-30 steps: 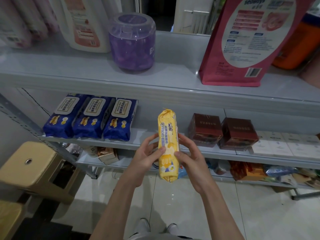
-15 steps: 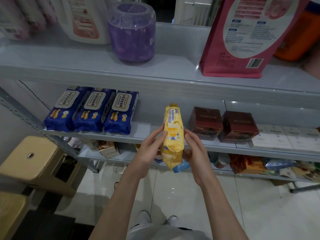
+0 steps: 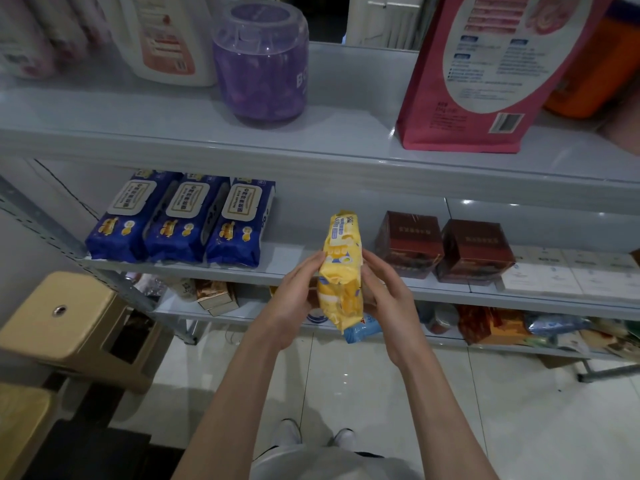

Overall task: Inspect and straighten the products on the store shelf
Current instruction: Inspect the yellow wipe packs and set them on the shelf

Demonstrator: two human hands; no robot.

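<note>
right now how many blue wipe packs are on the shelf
3, side by side, middle shelf's left end: left pack, centre pack, right pack. Others may hide behind.

This is a small shop. Grey metal shelves on slotted uprights carry factory-packed goods in several tiers. Three identical blue packs stand side by side facing out, with two matching dark red boxes and a row of flat white boxes on the same tier. The top tier holds a purple jar, a white bottle and a pink bag with a printed barcode. A tan plastic stool stands on the pale tiled floor beside the rack.
</note>
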